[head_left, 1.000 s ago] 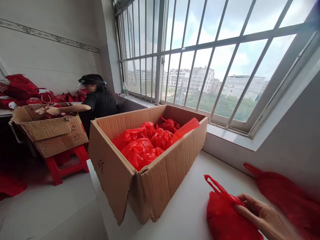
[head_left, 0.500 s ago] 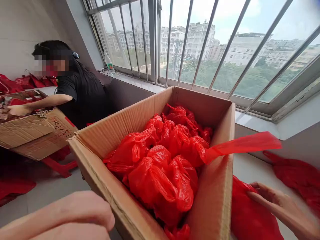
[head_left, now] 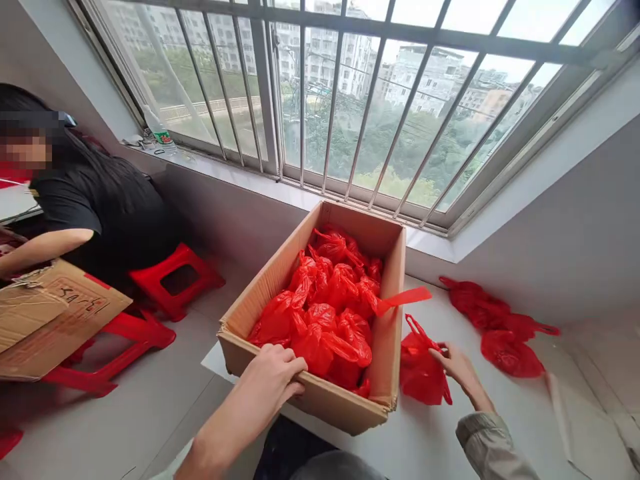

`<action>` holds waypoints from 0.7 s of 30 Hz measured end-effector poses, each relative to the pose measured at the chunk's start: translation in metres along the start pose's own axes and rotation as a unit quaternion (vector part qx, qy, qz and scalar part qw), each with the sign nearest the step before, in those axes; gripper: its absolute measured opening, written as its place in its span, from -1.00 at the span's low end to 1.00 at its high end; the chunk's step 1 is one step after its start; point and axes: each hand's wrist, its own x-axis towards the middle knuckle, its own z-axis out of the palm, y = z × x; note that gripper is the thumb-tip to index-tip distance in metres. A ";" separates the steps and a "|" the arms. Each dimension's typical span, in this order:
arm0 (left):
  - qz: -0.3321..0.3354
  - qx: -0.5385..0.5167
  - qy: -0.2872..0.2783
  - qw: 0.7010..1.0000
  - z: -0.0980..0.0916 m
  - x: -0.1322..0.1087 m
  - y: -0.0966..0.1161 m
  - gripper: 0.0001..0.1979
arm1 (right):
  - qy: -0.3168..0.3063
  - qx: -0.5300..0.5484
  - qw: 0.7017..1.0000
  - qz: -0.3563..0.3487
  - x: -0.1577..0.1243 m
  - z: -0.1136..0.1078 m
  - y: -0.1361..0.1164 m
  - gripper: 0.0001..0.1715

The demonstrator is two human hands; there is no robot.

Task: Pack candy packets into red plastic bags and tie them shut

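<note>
Red bag (head_left: 423, 373) sits on the white bench (head_left: 425, 433), just beside the right side of the cardboard box (head_left: 345, 410), and I have my right grip (head_left: 459, 368) pinched on its top near the handle. My left grip (head_left: 265, 380) is closed over the box's near rim. Knotted bags (head_left: 345, 287) fill the box, and red bundles (head_left: 510, 353) lie near the window wall (head_left: 530, 267).

Open-topped rectangular brown cardboard box (head_left: 345, 411), just below centre toward six o'clock, its long sides slanting toward one o'clock. Knotted, crinkled red plastic bags (head_left: 345, 283) crowd its inside. A flat red plastic strip (head_left: 411, 298) juts over its three o'clock wall. Just beside the box, at four o'clock, sits a bulging red plastic carrier bag (head_left: 423, 373), one handle loop raised.
</note>
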 end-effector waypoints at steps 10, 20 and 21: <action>0.029 0.046 0.022 0.998 -0.002 -0.006 0.001 -0.89 | -0.170 0.067 0.942 -0.283 -0.053 -0.067 -0.214 -0.65; 0.080 0.047 -0.024 0.995 -0.047 0.045 -0.002 -0.62 | -0.308 -0.371 0.809 -0.336 -0.014 0.035 -0.267 -0.68; 0.059 0.061 -0.019 0.996 -0.044 0.057 0.001 -0.56 | -0.310 -0.371 0.808 -0.338 -0.015 0.031 -0.265 -0.69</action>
